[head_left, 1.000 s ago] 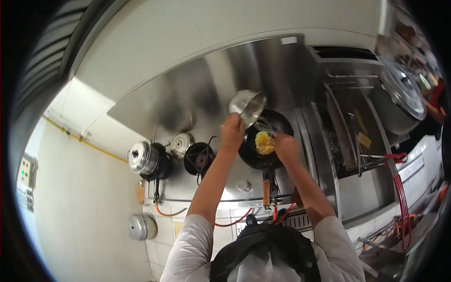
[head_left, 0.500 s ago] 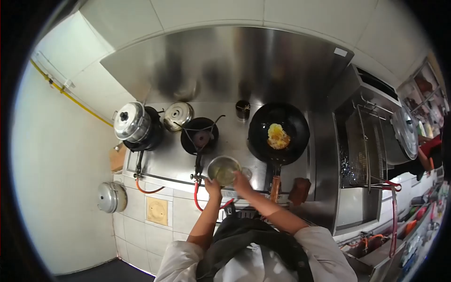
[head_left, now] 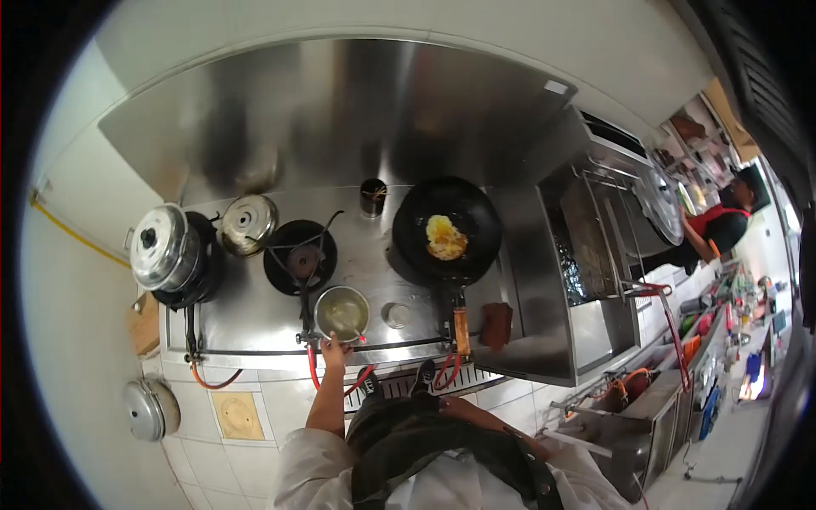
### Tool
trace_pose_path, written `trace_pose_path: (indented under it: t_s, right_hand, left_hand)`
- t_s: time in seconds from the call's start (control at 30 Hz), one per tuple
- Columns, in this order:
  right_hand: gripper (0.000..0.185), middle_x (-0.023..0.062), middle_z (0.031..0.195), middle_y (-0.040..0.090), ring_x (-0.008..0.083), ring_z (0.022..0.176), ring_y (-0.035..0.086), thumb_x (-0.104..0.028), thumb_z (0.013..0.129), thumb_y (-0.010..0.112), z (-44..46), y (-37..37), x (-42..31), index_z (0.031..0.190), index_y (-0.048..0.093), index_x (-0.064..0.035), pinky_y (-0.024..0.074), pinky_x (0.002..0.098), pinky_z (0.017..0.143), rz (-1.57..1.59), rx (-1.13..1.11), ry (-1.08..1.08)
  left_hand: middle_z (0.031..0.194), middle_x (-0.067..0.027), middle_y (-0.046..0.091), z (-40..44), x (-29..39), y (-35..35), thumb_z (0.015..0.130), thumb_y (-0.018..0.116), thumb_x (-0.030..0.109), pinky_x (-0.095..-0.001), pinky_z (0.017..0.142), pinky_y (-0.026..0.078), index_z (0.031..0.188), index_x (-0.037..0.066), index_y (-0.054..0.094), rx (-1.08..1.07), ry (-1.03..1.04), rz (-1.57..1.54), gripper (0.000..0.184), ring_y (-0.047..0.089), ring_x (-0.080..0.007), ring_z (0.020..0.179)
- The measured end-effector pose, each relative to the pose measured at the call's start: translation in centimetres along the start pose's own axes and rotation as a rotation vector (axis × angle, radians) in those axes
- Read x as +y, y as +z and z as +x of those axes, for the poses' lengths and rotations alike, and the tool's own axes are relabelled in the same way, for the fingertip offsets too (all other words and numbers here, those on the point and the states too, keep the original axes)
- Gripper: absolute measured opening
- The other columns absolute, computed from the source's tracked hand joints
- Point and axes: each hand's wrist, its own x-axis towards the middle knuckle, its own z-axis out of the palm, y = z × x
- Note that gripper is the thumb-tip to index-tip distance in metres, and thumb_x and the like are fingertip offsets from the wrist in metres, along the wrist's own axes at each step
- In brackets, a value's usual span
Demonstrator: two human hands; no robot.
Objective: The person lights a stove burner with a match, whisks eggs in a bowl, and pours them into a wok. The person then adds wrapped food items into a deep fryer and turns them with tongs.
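My left hand (head_left: 336,350) holds the near rim of a metal bowl (head_left: 342,313) at the front edge of the steel stove. A little yellowish residue and part of a utensil show inside the bowl. My right forearm (head_left: 489,416) lies low across my body, and its hand is hidden or too unclear to make out near my apron. A black wok (head_left: 416,246) with a wooden handle (head_left: 461,330) sits to the right of the bowl, with yellow and browned egg (head_left: 445,238) in its middle.
Left on the stove are a lidded pot (head_left: 161,246), a round lid (head_left: 249,225) and a bare burner (head_left: 300,258). Behind stands a dark cup (head_left: 372,197). A reddish-brown cloth (head_left: 496,326) lies right of the wok handle, before the fryer (head_left: 595,238). Another person (head_left: 718,223) stands far right.
The bowl went from over the wok to the stove's front edge. My right hand has let go of it and drawn back towards my body. The view has shifted right.
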Motion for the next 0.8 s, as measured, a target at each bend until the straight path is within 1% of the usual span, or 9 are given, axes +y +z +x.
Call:
trace_pose_path:
  t_s: [0.17,0.23,0.27,0.3,0.37,0.43,0.5,0.63,0.8]
  right_hand:
    - [0.036,0.014,0.094,0.064,0.0318,0.095,0.06,-0.039,0.079,0.06,-7.6,5.2,10.0,0.097,0.064,-0.0079,0.0482,0.0417,0.083,0.182,0.19,0.324]
    - [0.031,0.0137,0.089,0.065,0.0322,0.093,0.06,-0.034,0.077,0.06,-9.8,7.2,14.9,0.092,0.065,-0.0079,0.0493,0.0428,0.08,-0.012,0.117,0.303]
    - [0.028,0.0139,0.086,0.065,0.0322,0.092,0.061,-0.031,0.076,0.06,-10.8,8.3,17.0,0.09,0.065,-0.007,0.0498,0.0433,0.078,-0.264,0.015,0.239]
    - [0.025,0.014,0.083,0.065,0.0322,0.091,0.061,-0.027,0.075,0.06,-11.4,9.7,19.7,0.088,0.065,-0.0061,0.0503,0.0437,0.076,-0.512,-0.092,0.181]
    - [0.047,0.0135,0.086,0.064,0.035,0.088,0.06,-0.024,0.056,0.072,-10.7,14.0,27.1,0.098,0.06,-0.0045,0.0498,0.0441,0.076,-0.109,-0.132,0.265]
    - [0.063,0.0141,0.089,0.064,0.0346,0.087,0.06,-0.026,0.047,0.079,-12.5,15.3,30.7,0.103,0.057,-0.0035,0.0496,0.0437,0.077,-0.368,-0.084,-0.154]
    - [0.086,0.0139,0.104,0.061,0.0287,0.097,0.058,-0.029,0.037,0.084,-14.9,17.0,34.7,0.114,0.054,-0.005,0.0485,0.0417,0.08,-0.262,0.274,-0.235]
    - [0.072,0.0114,0.119,0.055,0.0254,0.108,0.053,-0.033,0.059,0.075,-23.9,13.6,42.5,0.122,0.051,-0.0068,0.0475,0.0409,0.083,0.365,0.229,-0.007]
    - [0.042,0.0066,0.122,0.055,0.029,0.107,0.055,-0.041,0.084,0.056,-42.6,-1.8,39.0,0.116,0.059,-0.0141,0.047,0.0525,0.078,1.094,0.095,0.445]
  left_hand:
    - [0.063,-0.0069,0.055,-2.8,-5.7,-5.7,0.088,0.052,0.036,-0.0313,0.043,0.043,0.078,0.005,0.053,0.009,0.14,0.485,0.032,0.049,-0.0158,0.048]
    - [0.084,-0.0155,0.064,-5.4,-7.1,-8.9,0.083,0.051,0.015,-0.0393,0.067,0.05,0.1,0.008,0.061,-0.419,0.679,1.89,0.021,0.059,-0.0262,0.07]
    - [0.084,-0.0155,0.064,-7.0,-8.5,-9.0,0.084,0.051,0.016,-0.0393,0.067,0.05,0.1,0.007,0.061,-0.555,0.762,2.041,0.022,0.06,-0.0262,0.07]
    - [0.084,-0.0154,0.064,-9.1,-9.7,-6.9,0.084,0.051,0.016,-0.0394,0.067,0.05,0.1,0.007,0.061,-0.641,0.571,1.941,0.022,0.06,-0.0263,0.071]
    - [0.084,-0.0154,0.064,-12.3,-12.7,-2.3,0.084,0.05,0.017,-0.0394,0.067,0.05,0.1,0.007,0.061,-0.732,0.27,1.78,0.022,0.06,-0.0264,0.071]
    - [0.084,-0.0154,0.064,-15.9,-16.6,4.4,0.084,0.05,0.018,-0.0395,0.067,0.05,0.1,0.007,0.061,-0.813,0.089,1.693,0.022,0.06,-0.0266,0.071]
    - [0.083,-0.0153,0.064,-19.9,-21.2,10.9,0.084,0.05,0.019,-0.0395,0.067,0.05,0.1,0.007,0.061,-0.966,0.08,1.749,0.023,0.06,-0.0267,0.071]
    - [0.083,-0.0152,0.064,-28.9,-32.0,22.6,0.084,0.05,0.02,-0.0396,0.067,0.05,0.1,0.006,0.061,-1.183,0.147,1.837,0.024,0.06,-0.027,0.071]
    - [0.083,-0.0151,0.064,-39.2,-44.5,33.3,0.084,0.05,0.022,-0.0397,0.067,0.05,0.099,0.005,0.061,-1.369,0.258,1.905,0.025,0.06,-0.0274,0.072]
